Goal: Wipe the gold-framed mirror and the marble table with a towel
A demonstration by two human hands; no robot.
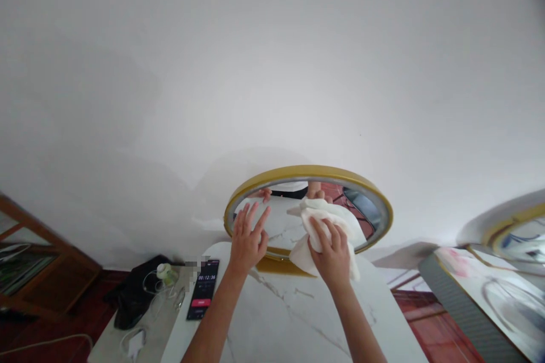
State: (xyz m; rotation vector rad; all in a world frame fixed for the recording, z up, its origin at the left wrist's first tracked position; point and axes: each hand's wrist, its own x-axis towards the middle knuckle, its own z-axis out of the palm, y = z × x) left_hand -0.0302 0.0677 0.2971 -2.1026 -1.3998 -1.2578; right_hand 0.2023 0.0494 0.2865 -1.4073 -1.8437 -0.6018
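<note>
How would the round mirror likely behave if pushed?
The mirror leans on the wall, standing on its rim, so it might roll or slide sideways. Its glass is probably fragile. The left hand lies flat on it, perhaps steadying it.

White marble table [289, 317] — round mirror [283, 226]

Pretty soft, even daylight, faint shadows on the white wall [272, 68] behind the mirror [309, 212], heavy fisheye bending at the edges, corners dim and blurry.
</note>
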